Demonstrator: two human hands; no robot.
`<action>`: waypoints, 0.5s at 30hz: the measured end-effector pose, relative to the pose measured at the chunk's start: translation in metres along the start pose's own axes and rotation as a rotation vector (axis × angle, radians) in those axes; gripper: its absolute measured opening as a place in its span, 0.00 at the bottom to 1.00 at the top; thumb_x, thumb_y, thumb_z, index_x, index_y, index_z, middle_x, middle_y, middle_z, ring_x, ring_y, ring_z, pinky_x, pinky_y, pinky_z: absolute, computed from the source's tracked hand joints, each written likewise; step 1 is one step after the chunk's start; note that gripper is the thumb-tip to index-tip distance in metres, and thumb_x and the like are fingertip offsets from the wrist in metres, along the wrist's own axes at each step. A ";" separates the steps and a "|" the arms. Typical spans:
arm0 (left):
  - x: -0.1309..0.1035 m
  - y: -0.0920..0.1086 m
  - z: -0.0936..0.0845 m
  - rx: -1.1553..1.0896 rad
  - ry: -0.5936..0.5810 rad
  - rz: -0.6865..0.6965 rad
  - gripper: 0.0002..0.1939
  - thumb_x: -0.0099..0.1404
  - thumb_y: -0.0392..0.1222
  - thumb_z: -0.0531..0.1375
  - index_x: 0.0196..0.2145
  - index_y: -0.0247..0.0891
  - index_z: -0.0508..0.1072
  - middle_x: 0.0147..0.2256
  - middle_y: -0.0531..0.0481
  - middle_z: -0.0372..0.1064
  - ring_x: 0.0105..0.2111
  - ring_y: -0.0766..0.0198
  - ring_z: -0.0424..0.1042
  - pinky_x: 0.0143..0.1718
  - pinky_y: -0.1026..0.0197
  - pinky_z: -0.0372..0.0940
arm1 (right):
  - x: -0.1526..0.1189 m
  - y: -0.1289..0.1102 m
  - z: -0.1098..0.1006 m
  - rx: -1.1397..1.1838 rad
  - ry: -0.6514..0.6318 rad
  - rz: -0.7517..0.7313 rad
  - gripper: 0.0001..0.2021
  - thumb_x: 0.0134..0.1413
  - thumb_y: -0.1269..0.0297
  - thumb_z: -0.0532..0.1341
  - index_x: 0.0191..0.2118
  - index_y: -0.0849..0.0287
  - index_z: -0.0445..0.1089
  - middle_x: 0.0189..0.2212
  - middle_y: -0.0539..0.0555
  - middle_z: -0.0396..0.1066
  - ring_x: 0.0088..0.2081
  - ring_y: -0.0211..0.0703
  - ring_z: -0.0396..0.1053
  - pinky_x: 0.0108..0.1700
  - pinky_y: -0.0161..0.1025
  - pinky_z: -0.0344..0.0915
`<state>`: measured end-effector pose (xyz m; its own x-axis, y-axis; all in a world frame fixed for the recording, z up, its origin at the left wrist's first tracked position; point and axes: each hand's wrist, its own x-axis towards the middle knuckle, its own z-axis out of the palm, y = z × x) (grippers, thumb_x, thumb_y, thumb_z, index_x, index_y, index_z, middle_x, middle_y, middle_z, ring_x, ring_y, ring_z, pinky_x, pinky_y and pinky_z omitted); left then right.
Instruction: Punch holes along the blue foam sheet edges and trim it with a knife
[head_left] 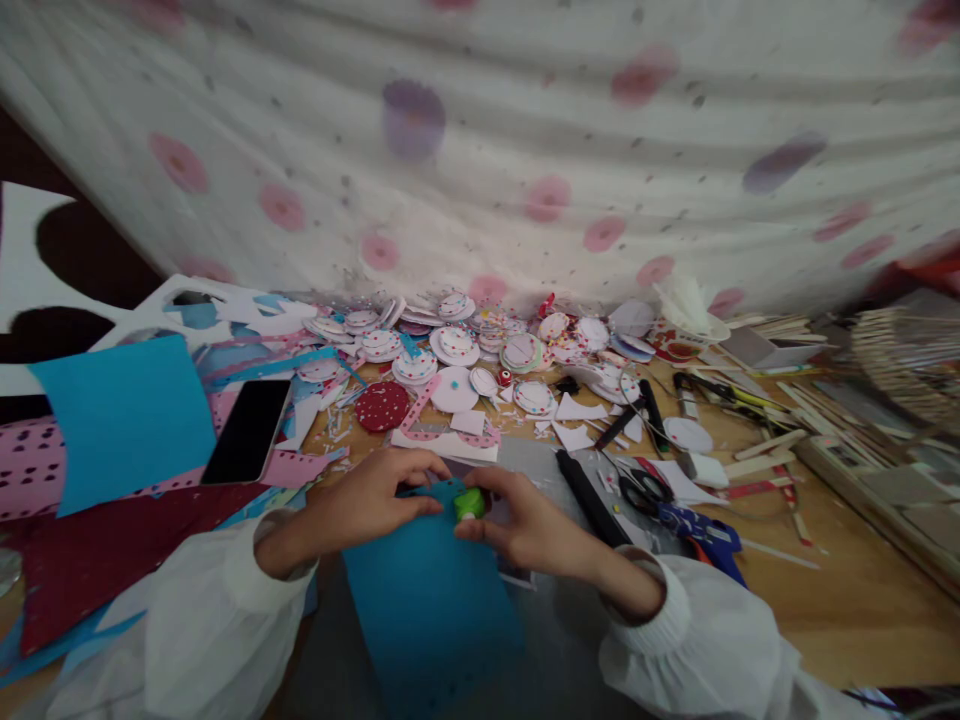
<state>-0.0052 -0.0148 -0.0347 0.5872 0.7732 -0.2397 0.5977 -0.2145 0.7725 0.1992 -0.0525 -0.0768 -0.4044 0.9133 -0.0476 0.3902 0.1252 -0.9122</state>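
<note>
While the left hand (375, 505) steadies the far end of a blue sheet (435, 620), thumb and forefinger narrow on it, the right hand (517, 520) grips a small green object (470, 503) between thumb and fingers at the same end, near its right corner. Sheet slants toward the near edge of the tabletop (795, 630), over a grey mat (570, 650); small dark dots show near its near end. Toward the tabletop's left edge: a second blue sheet (127, 420), a phone (247, 432) just beside it, a dark red sheet (135, 560) nearer. Along the far edge, heaped round paper pieces (454, 345), many dotted, below a flowered curtain (480, 150). Right of the right hand: a black rod-like tool (589, 495), scissors (645, 487), then a blue glue gun (701, 533). Wooden sticks (832, 430) lie toward the right edge.
</note>
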 end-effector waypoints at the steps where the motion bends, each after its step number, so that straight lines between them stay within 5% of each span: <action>1: 0.000 0.001 0.000 -0.001 -0.003 0.000 0.13 0.57 0.39 0.61 0.41 0.40 0.73 0.42 0.50 0.75 0.39 0.59 0.74 0.43 0.58 0.66 | 0.000 0.001 0.000 -0.020 0.006 -0.004 0.10 0.47 0.64 0.68 0.36 0.59 0.72 0.30 0.51 0.70 0.33 0.42 0.66 0.37 0.39 0.64; 6: 0.000 -0.001 0.001 0.022 -0.038 -0.001 0.16 0.56 0.40 0.63 0.44 0.40 0.72 0.43 0.49 0.75 0.41 0.58 0.73 0.45 0.57 0.66 | -0.002 0.006 0.004 -0.141 0.068 -0.050 0.09 0.45 0.66 0.68 0.35 0.59 0.73 0.30 0.53 0.70 0.34 0.45 0.66 0.37 0.41 0.63; 15: 0.001 0.002 0.002 0.099 -0.181 0.085 0.42 0.50 0.51 0.69 0.60 0.42 0.61 0.57 0.44 0.64 0.55 0.50 0.65 0.54 0.53 0.61 | 0.000 0.002 0.007 -0.065 0.035 -0.150 0.17 0.44 0.71 0.65 0.44 0.55 0.74 0.36 0.53 0.74 0.35 0.45 0.68 0.38 0.40 0.63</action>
<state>-0.0023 -0.0156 -0.0345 0.7208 0.6320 -0.2849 0.5876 -0.3389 0.7348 0.1941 -0.0551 -0.0812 -0.4336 0.8953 0.1018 0.3811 0.2846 -0.8796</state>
